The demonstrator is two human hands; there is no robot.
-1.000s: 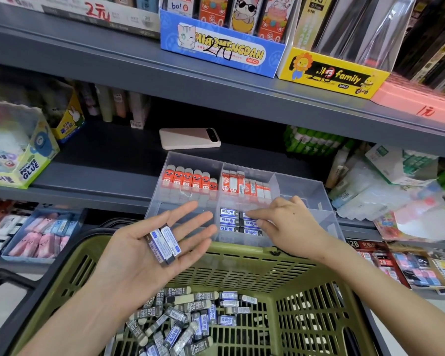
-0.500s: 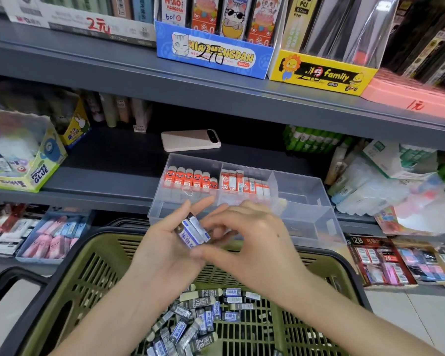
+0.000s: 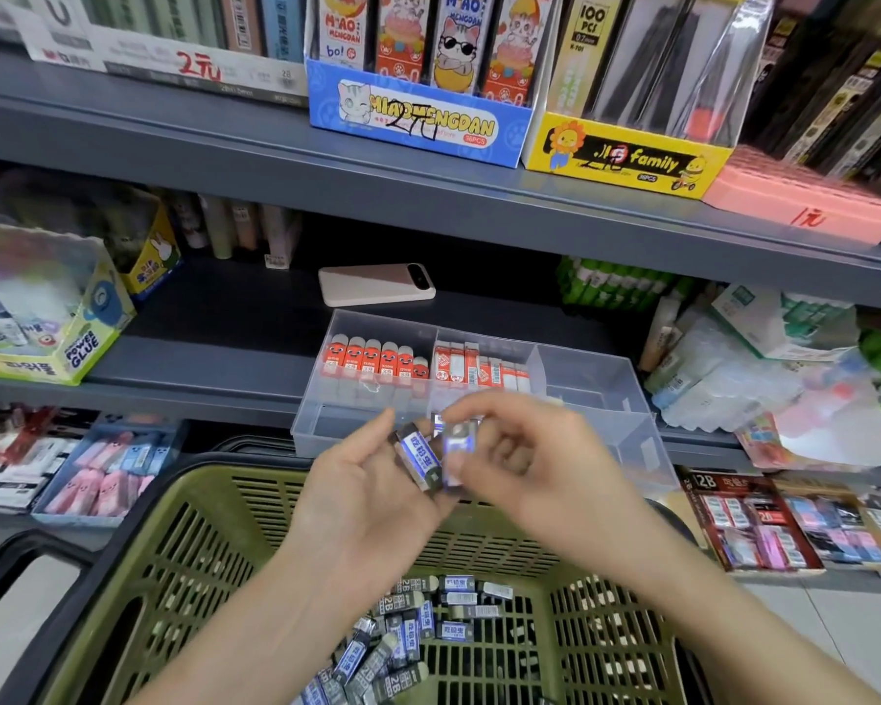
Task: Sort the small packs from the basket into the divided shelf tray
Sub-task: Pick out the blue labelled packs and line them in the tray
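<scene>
A blue-labelled pack point(image 3: 417, 457) lies across the cupped fingers of the left hand point(image 3: 372, 501), whose thumb closes against the pack's upper edge, so the hand grips it. This happens just in front of the clear divided tray point(image 3: 596, 384), level with its front wall. Touching that pack on its right side, a second pack point(image 3: 458, 446), blurred and standing more upright, is pinched between the thumb and fingertips of the right hand point(image 3: 540, 465); whether the left hand holds more packs beneath cannot be told. Both hands hide much of the tray's front compartments. In the tray's rear left compartment stands a row of red packs point(image 3: 372, 361), and in the rear middle compartment a row of red-and-white packs point(image 3: 479, 369). Below and in front of the tray is the olive-green basket point(image 3: 199, 541), with a heap of loose grey and blue packs point(image 3: 403, 638) on its floor. The tray sits at the front edge of a grey shelf point(image 3: 199, 368). Behind the tray lies a flat pale pink phone point(image 3: 377, 284), and well to its left stands a glue display box point(image 3: 47, 318). On the shelf board above the tray, a blue display box point(image 3: 418, 119) stands beside a yellow display box point(image 3: 626, 155).
</scene>
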